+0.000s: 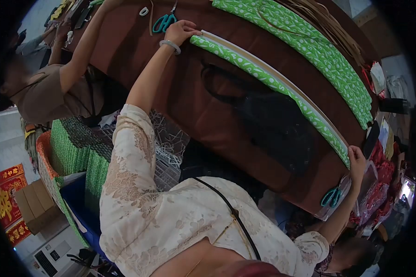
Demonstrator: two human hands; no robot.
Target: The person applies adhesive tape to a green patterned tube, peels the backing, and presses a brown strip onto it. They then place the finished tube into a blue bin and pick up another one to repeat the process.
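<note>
A long, narrow green-and-white patterned strip (263, 77) with a tan and white band along its far edge stretches across the brown-covered table (189, 106). My left hand (180, 33), with a pale bangle at the wrist, pinches the strip's left end. At the other end, my right hand (355, 161) has its fingers closed on the strip near the table's right edge. Teal-handled scissors (163, 23) lie just beyond my left hand. Another teal-handled pair (331, 197) rests close to my right forearm.
A wide green patterned sheet (300, 44) lies farther back, beside a bundle of brown strips (335, 27). A dark bag (277, 124) is on the table. A co-worker (55, 87) sits at left; another person (351, 256) is at lower right.
</note>
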